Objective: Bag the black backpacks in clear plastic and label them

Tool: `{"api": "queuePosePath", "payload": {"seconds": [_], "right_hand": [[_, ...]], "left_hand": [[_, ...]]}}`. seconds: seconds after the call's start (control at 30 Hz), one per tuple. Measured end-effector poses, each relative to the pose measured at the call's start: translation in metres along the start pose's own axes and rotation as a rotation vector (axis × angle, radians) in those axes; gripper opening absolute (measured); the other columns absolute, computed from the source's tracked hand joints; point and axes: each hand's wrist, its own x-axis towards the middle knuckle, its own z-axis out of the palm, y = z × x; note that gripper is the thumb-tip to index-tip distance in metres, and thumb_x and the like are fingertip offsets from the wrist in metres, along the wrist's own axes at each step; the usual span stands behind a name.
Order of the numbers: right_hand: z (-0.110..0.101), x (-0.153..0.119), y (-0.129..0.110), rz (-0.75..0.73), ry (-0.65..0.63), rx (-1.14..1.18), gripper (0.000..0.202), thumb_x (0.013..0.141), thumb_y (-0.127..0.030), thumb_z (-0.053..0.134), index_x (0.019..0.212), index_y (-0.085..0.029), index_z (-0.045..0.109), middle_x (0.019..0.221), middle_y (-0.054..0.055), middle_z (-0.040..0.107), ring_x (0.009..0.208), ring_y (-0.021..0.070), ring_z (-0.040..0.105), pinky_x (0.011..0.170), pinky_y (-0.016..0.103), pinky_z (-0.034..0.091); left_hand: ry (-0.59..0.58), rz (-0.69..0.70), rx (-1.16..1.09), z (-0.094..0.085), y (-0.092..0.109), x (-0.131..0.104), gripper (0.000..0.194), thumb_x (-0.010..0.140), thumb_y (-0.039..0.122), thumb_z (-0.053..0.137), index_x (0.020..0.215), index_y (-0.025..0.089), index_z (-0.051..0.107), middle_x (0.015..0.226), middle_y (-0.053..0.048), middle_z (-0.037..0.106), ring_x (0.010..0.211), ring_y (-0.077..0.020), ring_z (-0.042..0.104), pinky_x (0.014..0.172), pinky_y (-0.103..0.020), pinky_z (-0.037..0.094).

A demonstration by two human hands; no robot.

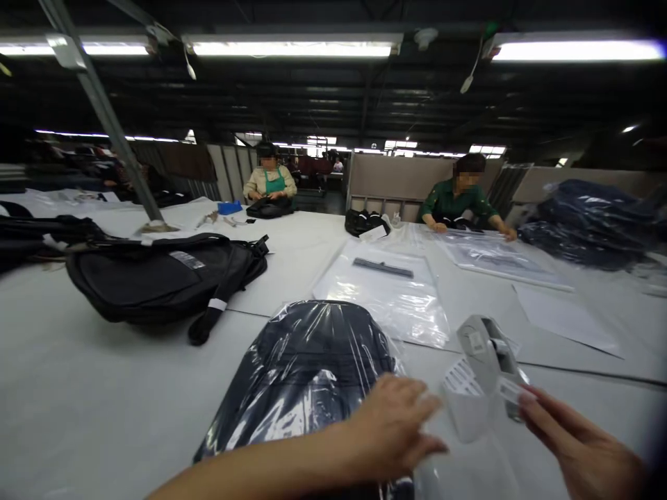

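Observation:
A dark backpack (323, 354) in a clear plastic bag lies in front of me on the white table. My left hand (390, 427) reaches across its right side, fingers apart and slightly blurred, holding nothing. Between thumb and fingertips, my right hand (588, 437) pinches a small white barcode label (511, 390). That label is right against a grey label dispenser (482, 354), from which a strip of printed labels (463, 378) hangs on the left side.
A black backpack (151, 278) lies at the left. Beyond my bag are clear plastic bags (385, 298) with a dark strip on top. Across the table, two people (268, 184) (458, 198) work. Dark bagged items (588, 222) are piled far right; a metal post (109, 118) stands left.

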Motion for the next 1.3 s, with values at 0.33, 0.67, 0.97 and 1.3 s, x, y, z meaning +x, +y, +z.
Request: {"api": "queuePosePath", "payload": {"seconds": [0.33,0.67,0.97,1.3], "right_hand": [[0.250,-0.039,-0.046,0.266,-0.794,0.178,0.041,0.056,-0.043,0.079,0.085,-0.015,0.066,0.072,0.002,0.066,0.064,0.0121,0.060,0.060,0.022,0.048],[0.294,-0.012,0.025,0.299,-0.731,-0.122,0.027,0.059,-0.039,0.075,0.067,-0.014,0.068,0.055,-0.001,0.061,0.041,0.0044,0.042,0.038,0.016,0.025],[0.310,-0.019,0.036,0.148,-0.702,-0.331,0.020,0.067,-0.033,0.066,0.064,-0.014,0.068,0.056,0.001,0.063,0.041,0.0076,0.045,0.044,0.021,0.035],[0.311,-0.028,0.041,-0.157,-0.585,-0.630,0.017,0.071,-0.032,0.061,0.074,-0.017,0.068,0.062,0.002,0.067,0.063,0.0182,0.062,0.060,0.025,0.041]], "left_hand": [[-0.203,-0.067,0.152,-0.042,-0.086,-0.085,0.062,0.087,0.058,0.036,0.142,0.034,0.020,0.150,-0.007,0.021,0.135,-0.0423,0.008,0.098,-0.074,0.007],[-0.142,0.008,0.120,-0.014,-0.117,-0.101,0.061,0.085,0.063,0.033,0.140,0.041,0.019,0.146,-0.006,0.030,0.129,-0.0483,0.021,0.086,-0.081,0.018],[-0.117,0.049,0.153,0.022,-0.141,-0.104,0.066,0.085,0.060,0.039,0.141,0.041,0.010,0.148,-0.006,0.024,0.129,-0.0509,0.018,0.085,-0.082,0.018],[0.008,-0.303,0.356,-0.045,-0.153,-0.082,0.066,0.090,0.054,0.033,0.143,0.016,0.021,0.149,-0.012,0.021,0.137,-0.0351,0.011,0.107,-0.063,0.011]]}}
